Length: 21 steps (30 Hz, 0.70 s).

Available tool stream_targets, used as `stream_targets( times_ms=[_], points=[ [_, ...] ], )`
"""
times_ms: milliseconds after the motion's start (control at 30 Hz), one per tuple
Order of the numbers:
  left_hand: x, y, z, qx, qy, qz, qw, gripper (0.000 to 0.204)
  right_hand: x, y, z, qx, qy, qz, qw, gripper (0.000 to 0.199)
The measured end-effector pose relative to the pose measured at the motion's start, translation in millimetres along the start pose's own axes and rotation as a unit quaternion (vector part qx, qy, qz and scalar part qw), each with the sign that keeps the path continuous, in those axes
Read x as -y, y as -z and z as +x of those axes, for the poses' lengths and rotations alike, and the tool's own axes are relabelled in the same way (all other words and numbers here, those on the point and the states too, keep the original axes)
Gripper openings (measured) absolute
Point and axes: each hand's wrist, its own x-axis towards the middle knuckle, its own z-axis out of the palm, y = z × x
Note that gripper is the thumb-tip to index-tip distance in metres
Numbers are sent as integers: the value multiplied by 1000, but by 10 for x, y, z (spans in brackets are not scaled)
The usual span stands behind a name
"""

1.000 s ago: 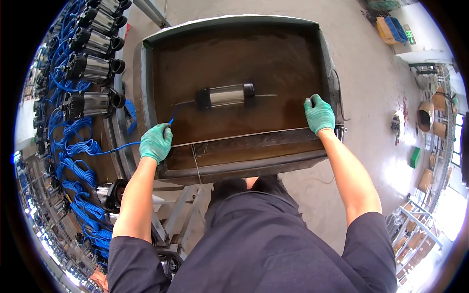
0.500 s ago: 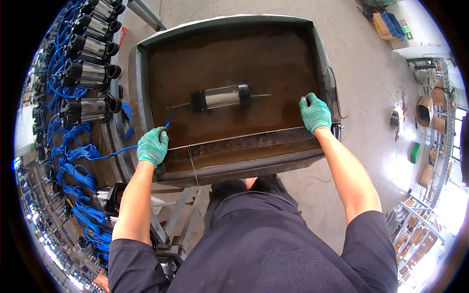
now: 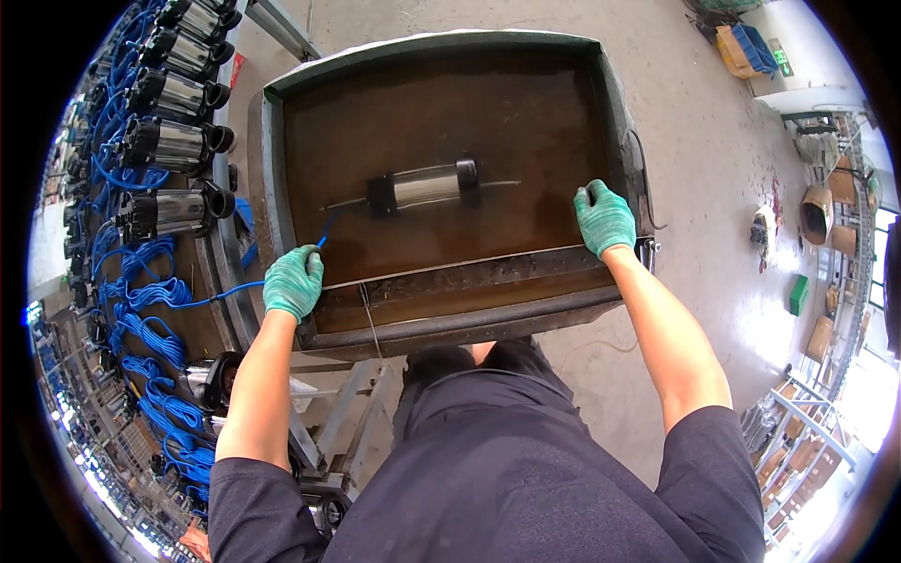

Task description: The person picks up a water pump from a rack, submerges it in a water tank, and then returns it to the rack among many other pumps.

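A steel tank (image 3: 469, 328) of brownish water stands in front of me. A cylindrical pump (image 3: 427, 186), silver with black ends, lies under the water near the middle, with thin rods sticking out at both ends. My left hand (image 3: 294, 281), in a green glove, is closed at the tank's left wall. A blue cable (image 3: 246, 287) runs into that hand from the left and comes out above the fingers toward the pump. My right hand (image 3: 605, 220), also green-gloved, is closed by the right wall at the end of a crossbar (image 3: 460, 272); its fingertips are partly hidden.
Several similar pumps (image 3: 174, 143) line a rack on the left, above coils of blue cable (image 3: 155, 291). A thin wire hook (image 3: 373, 319) hangs over the tank's near side. Cardboard boxes (image 3: 817, 212) and shelving stand at the far right.
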Motion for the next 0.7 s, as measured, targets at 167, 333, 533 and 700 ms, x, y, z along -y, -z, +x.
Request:
stream_targets(
  times_ms=[167, 333, 533, 700],
  points=[
    [18, -20, -5, -17, -14, -15, 1000, 27, 24, 24, -2, 2, -4, -1, 1000, 31],
    [40, -35, 9, -2, -1, -6, 1000, 30, 3, 11, 3, 2, -2, -2, 1000, 31],
    [38, -30, 10, 0, 0, -10, 1000, 30, 9, 9, 7, 5, -6, -8, 1000, 32],
    [41, -37, 9, -2, -1, -14, 1000, 30, 29, 26, -6, 1, -5, -5, 1000, 32]
  ],
)
